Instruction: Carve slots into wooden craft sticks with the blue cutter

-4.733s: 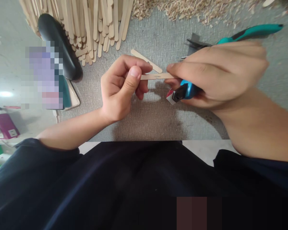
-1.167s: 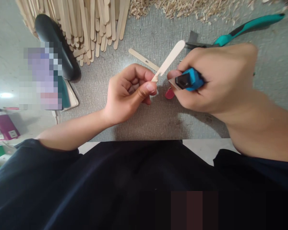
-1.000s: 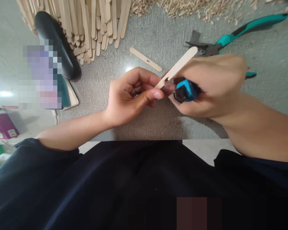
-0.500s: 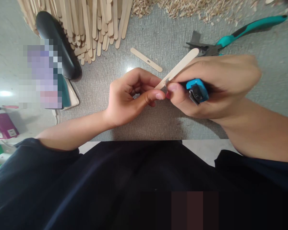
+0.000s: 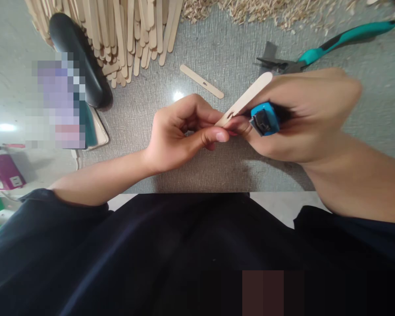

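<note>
My left hand point(image 5: 181, 131) pinches the lower end of a flat wooden stick point(image 5: 248, 97) between thumb and fingers. The stick slants up to the right and has a small notch near the pinch. My right hand point(image 5: 303, 114) is closed round a blue utility knife point(image 5: 265, 119), its thumb pressed against the stick beside my left thumb. The knife's blade is hidden between the fingers.
A heap of wooden sticks point(image 5: 125, 30) lies at the back left, wood shavings point(image 5: 266, 11) along the back edge. One notched stick point(image 5: 201, 81) lies loose on the grey mat point(image 5: 217, 166). Teal-handled pliers point(image 5: 329, 44) rest at the back right. A black object point(image 5: 75, 57) sits left.
The stick went from level to slanting up to the right. My right hand shifted the knife along it and drew close against my left thumb.
</note>
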### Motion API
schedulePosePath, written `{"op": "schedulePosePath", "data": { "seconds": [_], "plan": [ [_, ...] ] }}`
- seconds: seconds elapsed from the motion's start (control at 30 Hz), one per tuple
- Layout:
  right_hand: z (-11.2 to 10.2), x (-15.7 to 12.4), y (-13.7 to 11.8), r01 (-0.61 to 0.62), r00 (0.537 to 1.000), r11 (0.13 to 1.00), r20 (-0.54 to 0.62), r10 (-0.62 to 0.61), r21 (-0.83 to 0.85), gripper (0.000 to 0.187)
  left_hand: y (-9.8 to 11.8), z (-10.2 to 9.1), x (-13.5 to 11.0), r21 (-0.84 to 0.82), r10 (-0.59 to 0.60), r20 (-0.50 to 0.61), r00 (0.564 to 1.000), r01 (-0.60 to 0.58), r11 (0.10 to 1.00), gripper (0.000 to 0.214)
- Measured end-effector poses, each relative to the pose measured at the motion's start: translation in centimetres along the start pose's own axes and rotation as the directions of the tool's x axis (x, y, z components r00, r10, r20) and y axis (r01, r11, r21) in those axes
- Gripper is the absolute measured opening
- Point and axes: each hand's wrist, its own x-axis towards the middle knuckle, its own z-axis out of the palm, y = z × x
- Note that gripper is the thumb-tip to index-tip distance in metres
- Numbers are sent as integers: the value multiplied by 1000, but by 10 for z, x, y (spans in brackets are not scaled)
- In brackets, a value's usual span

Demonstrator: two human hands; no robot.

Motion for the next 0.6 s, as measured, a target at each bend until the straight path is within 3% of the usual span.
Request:
{"op": "schedulePosePath", "data": {
  "seconds": [0.07,0.17,0.27,0.4,0.6],
  "plan": [
    [-3,1,0,-20,998,1000,54,20,-1,13,1,0,0,-28,16,21,1000,-16,999,28],
    [-2,0,1,-9,1000,999,28,10,-31,13,0,-1,-1,-65,-27,37,999,29,997,29],
    [2,-2,5,-8,999,996,-44,4,-92,15,-3,0,0,-76,-129,-18,991,128,989,40],
    [5,-4,11,-97,991,989,-104,86,-111,13,-6,2,2,-57,-226,-110,968,220,974,50],
    [4,-5,11,-127,986,985,-118,113,-113,20,-3,3,3,-29,-222,-128,967,220,975,51]
  ]
}}
